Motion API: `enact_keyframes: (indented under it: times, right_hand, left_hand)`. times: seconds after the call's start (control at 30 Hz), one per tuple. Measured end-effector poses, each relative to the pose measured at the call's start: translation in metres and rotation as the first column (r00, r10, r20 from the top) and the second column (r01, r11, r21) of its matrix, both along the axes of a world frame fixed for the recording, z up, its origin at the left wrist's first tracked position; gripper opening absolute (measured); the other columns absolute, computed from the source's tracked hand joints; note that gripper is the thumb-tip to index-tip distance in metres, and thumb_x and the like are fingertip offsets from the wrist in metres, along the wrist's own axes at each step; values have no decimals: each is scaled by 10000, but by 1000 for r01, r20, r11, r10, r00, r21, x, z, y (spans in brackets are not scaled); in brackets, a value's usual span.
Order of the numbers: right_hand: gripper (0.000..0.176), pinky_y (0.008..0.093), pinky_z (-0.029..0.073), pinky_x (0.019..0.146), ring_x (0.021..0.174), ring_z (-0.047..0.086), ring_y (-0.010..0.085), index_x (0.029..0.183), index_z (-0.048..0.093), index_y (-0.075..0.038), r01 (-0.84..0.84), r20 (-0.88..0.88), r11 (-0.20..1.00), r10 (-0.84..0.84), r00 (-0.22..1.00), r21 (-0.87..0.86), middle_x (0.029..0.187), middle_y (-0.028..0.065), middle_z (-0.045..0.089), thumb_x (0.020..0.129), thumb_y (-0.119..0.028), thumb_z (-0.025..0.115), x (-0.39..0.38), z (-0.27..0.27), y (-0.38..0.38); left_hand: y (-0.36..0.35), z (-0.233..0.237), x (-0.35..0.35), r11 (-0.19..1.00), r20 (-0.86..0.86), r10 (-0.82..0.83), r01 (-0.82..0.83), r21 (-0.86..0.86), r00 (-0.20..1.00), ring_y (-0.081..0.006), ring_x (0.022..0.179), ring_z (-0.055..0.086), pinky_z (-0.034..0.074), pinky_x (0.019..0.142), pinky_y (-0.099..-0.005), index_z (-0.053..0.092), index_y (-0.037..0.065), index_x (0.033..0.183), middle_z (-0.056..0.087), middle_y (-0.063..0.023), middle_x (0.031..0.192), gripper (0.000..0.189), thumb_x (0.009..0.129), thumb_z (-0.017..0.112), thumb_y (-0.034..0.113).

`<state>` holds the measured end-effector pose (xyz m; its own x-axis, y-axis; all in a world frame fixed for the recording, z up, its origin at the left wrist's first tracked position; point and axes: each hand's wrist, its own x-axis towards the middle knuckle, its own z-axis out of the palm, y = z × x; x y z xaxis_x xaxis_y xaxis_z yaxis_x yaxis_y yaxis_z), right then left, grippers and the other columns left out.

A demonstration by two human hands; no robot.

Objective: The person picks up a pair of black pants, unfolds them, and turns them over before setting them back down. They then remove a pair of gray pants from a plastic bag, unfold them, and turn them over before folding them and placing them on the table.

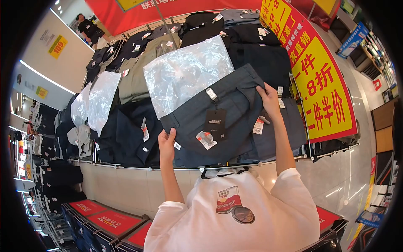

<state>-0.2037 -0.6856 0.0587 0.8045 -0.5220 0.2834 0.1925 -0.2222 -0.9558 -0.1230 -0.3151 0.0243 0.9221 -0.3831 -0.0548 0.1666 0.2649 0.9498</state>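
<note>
A pair of dark grey trousers (189, 119) is stretched between my two hands above the display of folded trousers. My left hand (166, 145) pinches the waistband's left end, thumb up. At the upper right end, my right hand (270, 101) grips the fabric. From the trousers hang a black tag (215, 122) and a white-and-red label (206, 140). Just behind them lies a clear plastic bag (187, 73), flat over the piled clothes. Another plastic bag (103, 98) rests farther left.
Folded dark trousers (262, 63) cover the rack, with a metal rail (176, 169) along its near edge. A red and yellow sign (319, 84) stands at the right. Red-topped bins (109, 220) are at the lower left. A person (90, 29) stands far back left.
</note>
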Motion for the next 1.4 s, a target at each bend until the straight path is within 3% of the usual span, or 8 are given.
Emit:
enact_keyframes:
  times: [0.47, 0.63, 0.77, 0.97, 1.17, 1.3, 1.37, 1.4]
  right_hand:
    - [212, 226, 402, 584, 657, 479, 37, 868, 588, 36, -46, -57, 991, 54, 997, 129, 708, -16, 587, 879, -175, 574, -2, -16, 5]
    - [355, 298, 336, 511, 550, 398, 97, 707, 463, 29, -4, -281, 955, -83, 956, -295, 562, 96, 427, 826, -263, 627, -11, -52, 0]
    - [327, 301, 345, 520, 566, 398, 100, 726, 474, 25, -161, -304, 961, 88, 948, -223, 584, 99, 405, 840, -250, 610, -22, -84, 21]
    - [373, 300, 435, 857, 933, 580, 183, 1036, 580, 13, -501, -313, 865, 482, 818, 23, 941, 104, 627, 783, -242, 682, -48, -93, 86]
    - [573, 339, 386, 934, 1134, 475, 279, 1215, 437, -5, -645, -477, 756, 609, 633, 110, 1207, 168, 496, 699, -71, 677, -63, -140, 106]
    - [418, 330, 400, 912, 1122, 494, 253, 1172, 477, -17, -190, -214, 980, 197, 957, 52, 1149, 136, 543, 771, -44, 594, -69, -155, 98]
    - [339, 333, 393, 935, 1151, 477, 249, 1173, 501, -33, 109, -238, 721, 79, 968, 685, 1188, 126, 537, 865, -164, 554, -67, -126, 80]
    - [339, 333, 393, 935, 1151, 477, 249, 1173, 501, -33, 115, -242, 725, 74, 967, 680, 1188, 126, 537, 865, -164, 554, -70, -107, 71]
  left_hand:
    - [-4, -17, -5, 997, 41, 71, -72, 27, 997, -147, 925, 591, 451, 816, -257, 533, -39, 1116, 612, -102, 1067, 275, 889, 556, 115]
    - [-12, -16, -12, 992, 0, 117, -117, 54, 993, -113, 887, 582, 439, 804, -234, 565, -33, 1091, 624, -71, 1028, 241, 874, 564, 72]
    - [-36, -6, -27, 997, 5, 64, -64, 43, 998, -97, 869, 574, 438, 793, -224, 569, -34, 1096, 626, -59, 1014, 243, 866, 563, 43]
    - [-99, -4, -61, 992, 0, -107, 107, 66, 994, -46, 797, 540, 445, 699, -200, 555, -28, 1135, 626, -23, 952, 274, 880, 560, 76]
    - [-136, -27, -87, 907, 96, -404, 386, 167, 910, -126, 938, 552, 443, 825, -250, 500, -33, 1189, 590, -84, 1072, 349, 863, 572, 69]
    - [-134, -2, -85, 902, 182, -418, 384, 196, 890, -173, 1073, 522, 409, 939, -287, 467, -22, 1214, 523, -121, 1196, 423, 822, 616, 37]
    - [-128, -4, -78, 920, 281, -348, 268, 286, 894, -193, 1101, 507, 403, 944, -307, 458, 2, 1225, 523, -122, 1190, 523, 763, 692, 75]
    - [-125, 1, -74, 897, 392, -343, 175, 405, 854, -219, 1116, 496, 400, 945, -330, 460, 16, 1229, 507, -134, 1209, 564, 735, 718, 106]
